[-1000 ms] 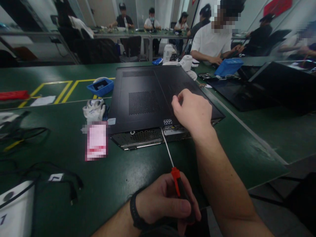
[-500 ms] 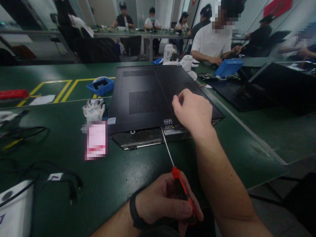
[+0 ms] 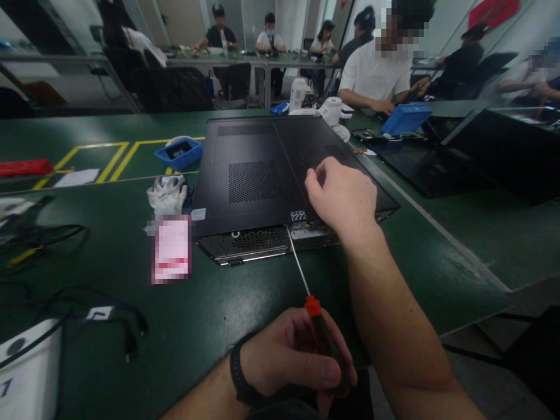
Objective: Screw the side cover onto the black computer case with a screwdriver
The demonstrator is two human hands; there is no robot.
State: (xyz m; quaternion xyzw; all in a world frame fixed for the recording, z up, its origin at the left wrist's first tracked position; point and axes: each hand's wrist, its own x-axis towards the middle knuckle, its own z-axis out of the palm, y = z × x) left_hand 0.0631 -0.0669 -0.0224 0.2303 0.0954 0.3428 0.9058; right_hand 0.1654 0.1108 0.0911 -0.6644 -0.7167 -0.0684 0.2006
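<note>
A black desktop computer case lies flat on the green table, its rear panel facing me. My left hand is wrapped round the red-and-black handle of a long screwdriver. The screwdriver's tip sits at the rear edge of the case, beside a small checkered label. My right hand rests on the case's top cover near the right rear corner, fingers curled and pressed on the panel, with nothing seen in them.
A pair of white gloves and a pink card lie left of the case. A blue tray sits behind them. Black cables trail at the left. Other people sit at tables behind, and another black case lies at right.
The screwdriver handle has turned slightly in my left hand. My right hand and the case have stayed in place.
</note>
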